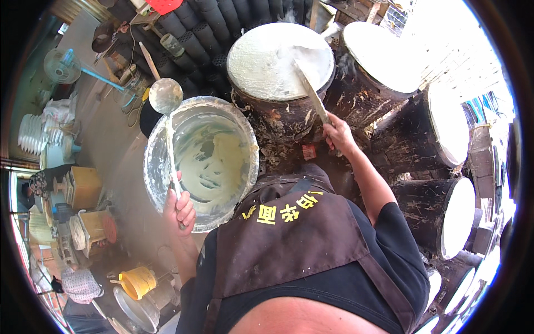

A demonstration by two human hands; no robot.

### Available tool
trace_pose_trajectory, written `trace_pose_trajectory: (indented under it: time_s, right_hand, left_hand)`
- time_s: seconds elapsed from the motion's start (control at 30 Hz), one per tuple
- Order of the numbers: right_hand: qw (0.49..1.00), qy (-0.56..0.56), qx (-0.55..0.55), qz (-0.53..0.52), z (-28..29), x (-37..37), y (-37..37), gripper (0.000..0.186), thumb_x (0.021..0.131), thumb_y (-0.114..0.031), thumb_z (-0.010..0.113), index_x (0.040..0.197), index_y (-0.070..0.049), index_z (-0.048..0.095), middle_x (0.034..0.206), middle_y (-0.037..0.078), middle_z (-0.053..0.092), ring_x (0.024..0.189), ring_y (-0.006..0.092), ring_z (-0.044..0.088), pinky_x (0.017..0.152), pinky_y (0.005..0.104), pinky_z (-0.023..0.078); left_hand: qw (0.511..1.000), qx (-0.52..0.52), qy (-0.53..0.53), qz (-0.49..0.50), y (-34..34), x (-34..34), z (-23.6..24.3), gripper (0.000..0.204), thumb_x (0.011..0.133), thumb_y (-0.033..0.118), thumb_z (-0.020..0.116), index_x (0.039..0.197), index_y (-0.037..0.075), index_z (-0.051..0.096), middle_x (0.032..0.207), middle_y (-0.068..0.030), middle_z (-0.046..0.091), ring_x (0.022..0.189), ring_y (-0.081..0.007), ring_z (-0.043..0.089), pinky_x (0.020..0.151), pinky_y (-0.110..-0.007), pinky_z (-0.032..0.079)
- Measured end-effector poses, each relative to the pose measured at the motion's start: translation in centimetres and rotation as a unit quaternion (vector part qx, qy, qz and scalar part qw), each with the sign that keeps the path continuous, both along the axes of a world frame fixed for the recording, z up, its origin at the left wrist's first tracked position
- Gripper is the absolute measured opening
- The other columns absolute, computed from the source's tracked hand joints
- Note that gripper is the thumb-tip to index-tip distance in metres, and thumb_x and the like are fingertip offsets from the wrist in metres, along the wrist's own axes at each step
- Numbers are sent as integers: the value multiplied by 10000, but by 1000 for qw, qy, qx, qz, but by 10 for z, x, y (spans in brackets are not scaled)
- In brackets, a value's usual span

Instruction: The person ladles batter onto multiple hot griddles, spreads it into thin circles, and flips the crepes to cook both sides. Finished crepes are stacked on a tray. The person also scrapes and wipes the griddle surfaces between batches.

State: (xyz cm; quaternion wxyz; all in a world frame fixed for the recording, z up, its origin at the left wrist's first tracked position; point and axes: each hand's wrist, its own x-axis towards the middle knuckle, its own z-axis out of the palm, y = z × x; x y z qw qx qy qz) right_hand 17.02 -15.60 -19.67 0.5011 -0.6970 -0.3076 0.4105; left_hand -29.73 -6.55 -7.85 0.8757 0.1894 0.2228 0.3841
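Note:
My left hand (179, 207) grips a long batter-coated handle rising over a large basin (156, 161) smeared with pale batter; a round metal ladle head (166, 96) is at its upper end. My right hand (337, 133) is closed on a long flat paddle (316, 100), its far end at the steaming white surface atop a dark round stove (278, 114) at top centre. Steam partly hides the paddle's tip. A brown apron covers my front.
More dark stoves (423, 217) with white round tops curve along the right. Black perforated cylinders (194, 44) are stacked behind. On the left stand a fan (61, 65), a yellow bucket (136, 283), wooden boxes (83, 186) and a wide metal bowl (136, 312).

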Motion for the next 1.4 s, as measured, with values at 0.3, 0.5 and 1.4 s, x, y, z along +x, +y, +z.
trace_pose_trajectory:
  time_s: [0.3, 0.5, 1.4]
  right_hand:
    - [936, -305, 47, 170, -32, -3, -4, 463, 915, -141, 530, 1369, -210, 472, 837, 155, 679, 597, 245, 642, 524, 374, 532]
    - [955, -284, 18, 85, -16, 83, 18, 422, 888, -128, 561, 1308, -132, 524, 894, 241, 663, 806, 356, 679, 647, 444, 548]
    - [846, -519, 33, 119, -20, 211, 152, 443, 881, -40, 426, 1311, -127, 485, 718, 195, 648, 655, 344, 663, 572, 453, 521]
  left_hand:
    - [1000, -19, -15, -2, -11, 42, 3, 476, 1047, 256, 342, 1478, 97, 215, 689, -7, 365, 467, -60, 351, 405, -213, 370]
    - [998, -44, -39, 13, -18, 68, 2, 486, 1049, 267, 328, 1480, 75, 210, 697, -12, 367, 471, -66, 363, 408, -225, 367]
    - [994, -68, -67, 46, -18, 143, 44, 497, 1050, 260, 309, 1499, 102, 165, 667, -2, 349, 466, -80, 368, 404, -236, 377]
